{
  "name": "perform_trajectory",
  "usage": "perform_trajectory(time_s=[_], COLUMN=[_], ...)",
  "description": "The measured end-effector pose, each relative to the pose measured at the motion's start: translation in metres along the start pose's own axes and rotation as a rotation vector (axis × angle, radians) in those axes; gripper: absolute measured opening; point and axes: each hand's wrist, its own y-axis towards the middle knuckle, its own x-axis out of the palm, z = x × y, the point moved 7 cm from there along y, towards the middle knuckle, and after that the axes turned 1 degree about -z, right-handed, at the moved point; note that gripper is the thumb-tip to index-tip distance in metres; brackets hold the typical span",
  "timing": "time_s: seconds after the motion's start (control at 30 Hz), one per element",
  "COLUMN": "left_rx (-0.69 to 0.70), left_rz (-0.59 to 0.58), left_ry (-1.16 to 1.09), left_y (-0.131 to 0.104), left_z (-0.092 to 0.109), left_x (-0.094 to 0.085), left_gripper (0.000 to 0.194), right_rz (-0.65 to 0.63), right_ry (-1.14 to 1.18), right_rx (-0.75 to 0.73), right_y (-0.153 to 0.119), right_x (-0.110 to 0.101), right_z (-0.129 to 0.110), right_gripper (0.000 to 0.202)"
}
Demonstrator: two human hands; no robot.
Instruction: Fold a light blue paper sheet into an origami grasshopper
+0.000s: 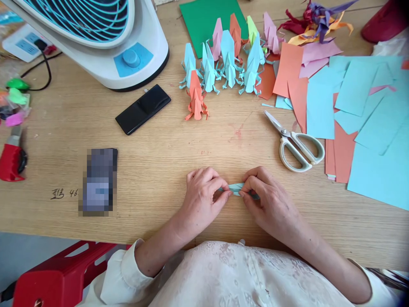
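A small, narrow piece of folded light-blue paper [235, 187] lies between my two hands, low over the wooden table near its front edge. My left hand [204, 196] pinches its left end between thumb and forefinger. On the other side, my right hand [268, 198] pinches the right part, with a bit of the paper showing beneath the fingers. Both hands cover much of the paper, so its full shape is hidden. Farther back stand several folded paper figures [228, 59] in blue, pink, orange and green, with one orange figure [196, 98] in front.
Scissors [297, 147] lie right of centre, beside blue paper sheets [380, 170] and orange pieces [287, 70]. A black phone [143, 109], a blurred-out device [99, 181], a white fan [140, 47] and a red-handled cutter [12, 162] are on the left. A green sheet [200, 21] is behind.
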Motion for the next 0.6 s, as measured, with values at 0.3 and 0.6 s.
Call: perform_trajectory(time_s=[0.3, 0.6], left_rx=[-0.030, -0.052], left_rz=[-0.016, 0.032], left_ry=[0.026, 0.050], left_y=[0.0002, 0.0005], left_z=[0.0013, 0.0069], left_x=[0.0010, 0.0037], left_gripper=[0.007, 0.014], right_rz=[0.013, 0.016], right_ry=[0.114, 0.131], right_rx=[0.013, 0.018], right_y=[-0.0055, -0.0002], right_x=[-0.0059, -0.0069], right_z=[0.0071, 0.0038], right_gripper=[0.013, 0.016])
